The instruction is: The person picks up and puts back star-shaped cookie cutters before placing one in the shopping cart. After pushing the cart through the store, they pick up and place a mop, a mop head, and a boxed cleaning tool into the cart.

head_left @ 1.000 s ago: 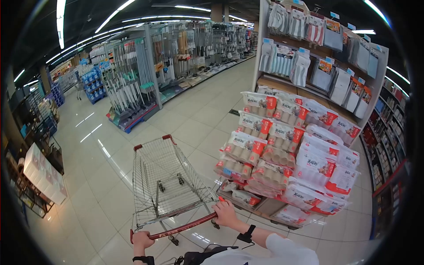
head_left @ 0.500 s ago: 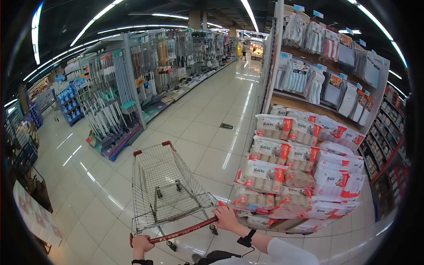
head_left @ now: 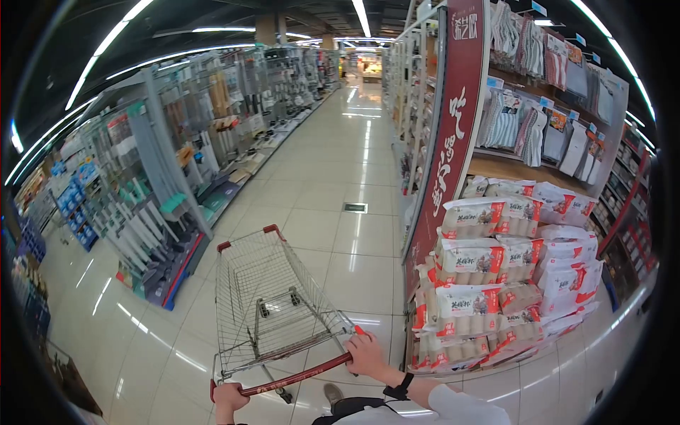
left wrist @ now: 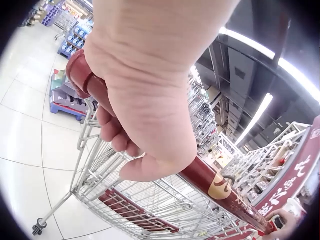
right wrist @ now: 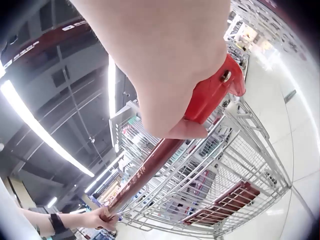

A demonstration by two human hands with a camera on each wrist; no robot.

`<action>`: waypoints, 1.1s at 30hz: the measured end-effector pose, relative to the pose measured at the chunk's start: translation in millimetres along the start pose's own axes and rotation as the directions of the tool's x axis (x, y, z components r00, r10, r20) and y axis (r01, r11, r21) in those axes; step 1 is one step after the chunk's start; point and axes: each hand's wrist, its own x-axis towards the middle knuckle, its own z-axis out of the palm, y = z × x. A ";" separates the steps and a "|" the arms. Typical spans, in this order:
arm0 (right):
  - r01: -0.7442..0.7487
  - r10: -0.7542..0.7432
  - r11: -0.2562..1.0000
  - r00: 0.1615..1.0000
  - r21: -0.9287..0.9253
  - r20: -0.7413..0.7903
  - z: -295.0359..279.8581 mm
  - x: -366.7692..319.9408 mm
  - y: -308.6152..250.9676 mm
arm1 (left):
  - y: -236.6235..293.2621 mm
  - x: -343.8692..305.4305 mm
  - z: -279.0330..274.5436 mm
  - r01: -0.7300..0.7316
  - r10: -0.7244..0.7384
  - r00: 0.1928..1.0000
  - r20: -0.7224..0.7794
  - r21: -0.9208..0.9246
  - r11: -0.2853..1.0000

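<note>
A wire shopping cart (head_left: 273, 290) with no goods in its basket stands before me. My left hand (head_left: 230, 398) grips the left end of its dark red handle (head_left: 297, 375), and my right hand (head_left: 366, 354) holds the right end. In the left wrist view, the left fingers (left wrist: 117, 137) curl under the handle, with the thumb along its near side. The right wrist view has the right hand (right wrist: 172, 100) wrapped round the bar beside a bright red end piece (right wrist: 212, 95).
Close on the right, packs of paper rolls (head_left: 467, 258) are stacked below hanging cloths (head_left: 506, 117). A red sign panel (head_left: 453, 134) edges that shelf. Mops and brooms (head_left: 142, 227) line the left rack. Between them a tiled aisle (head_left: 333, 177) runs ahead, with a floor grate (head_left: 355, 207).
The aisle has swung into the middle of the view. The roll packs have shifted right, the mop rack left and nearer, and the red panel has appeared. Both hands keep their hold on the handle.
</note>
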 end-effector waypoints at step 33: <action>-0.403 0.389 0.901 0.914 -0.162 -0.113 228.3 532.3 154.2 | -13.7 746.6 -264.1 -0.453 0.456 0.889 -0.031 0.067 0.889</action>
